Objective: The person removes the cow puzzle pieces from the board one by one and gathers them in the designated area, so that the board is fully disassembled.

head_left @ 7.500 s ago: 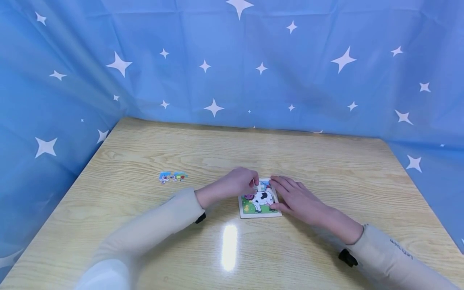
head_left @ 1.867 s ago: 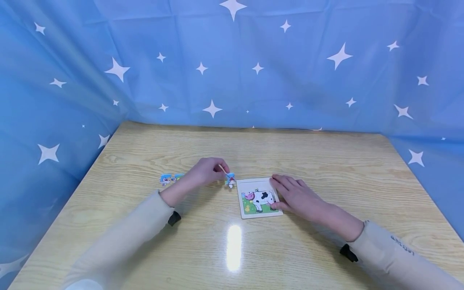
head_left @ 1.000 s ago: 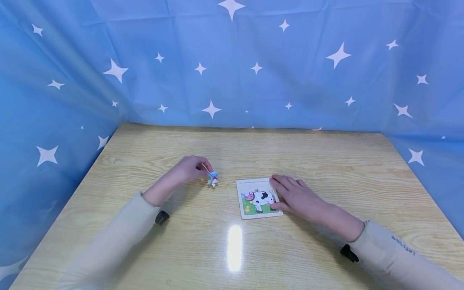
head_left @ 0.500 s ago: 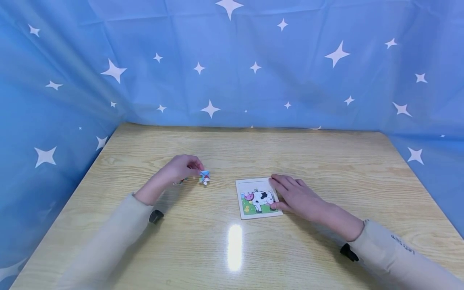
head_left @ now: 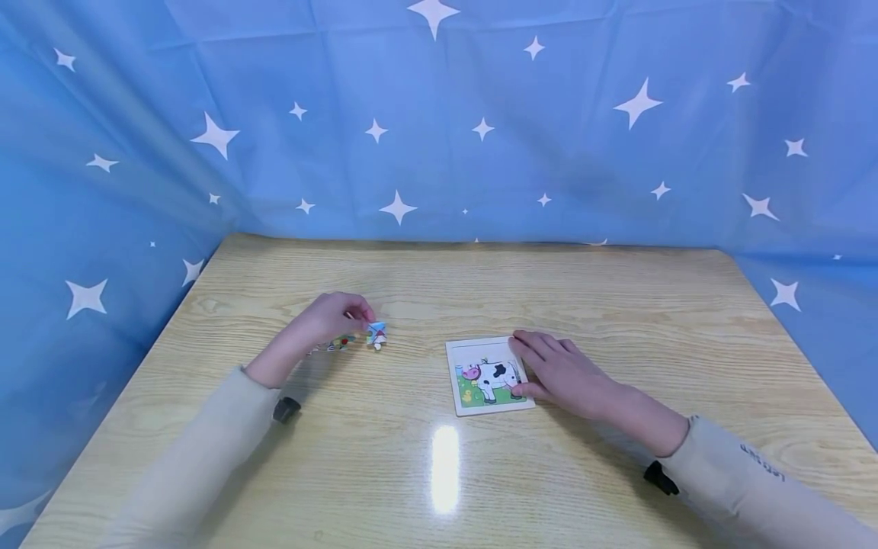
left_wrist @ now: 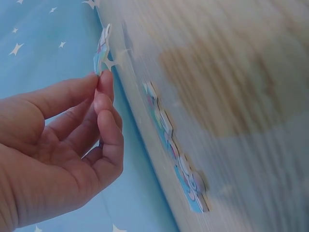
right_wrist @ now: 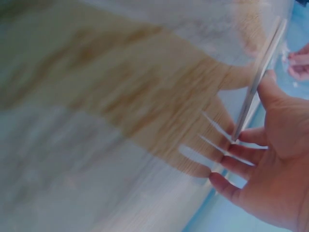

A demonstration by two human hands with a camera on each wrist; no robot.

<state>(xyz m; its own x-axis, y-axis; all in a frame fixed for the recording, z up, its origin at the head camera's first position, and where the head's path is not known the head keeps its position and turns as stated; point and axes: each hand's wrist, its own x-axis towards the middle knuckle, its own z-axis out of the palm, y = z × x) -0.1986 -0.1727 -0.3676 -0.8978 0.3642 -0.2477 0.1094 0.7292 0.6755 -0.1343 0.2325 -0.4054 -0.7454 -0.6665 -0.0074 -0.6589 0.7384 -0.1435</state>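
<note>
While the left hand [head_left: 322, 324] pinches 1 puzzle piece [head_left: 376, 335] above the worktop [head_left: 363, 473] in the head view, other loose pieces [head_left: 339, 345] lie partly hidden beside it, towards the left edge; the right hand [head_left: 565, 377], fingers slightly apart, rests on the right rim of the cow puzzle board [head_left: 492, 409], well apart from the far edge. From the left wrist, thumb and fingertip hold the piece, with 1 row of pieces lying nearby. From the right wrist, thumb and fingers touch the board's edge.
</note>
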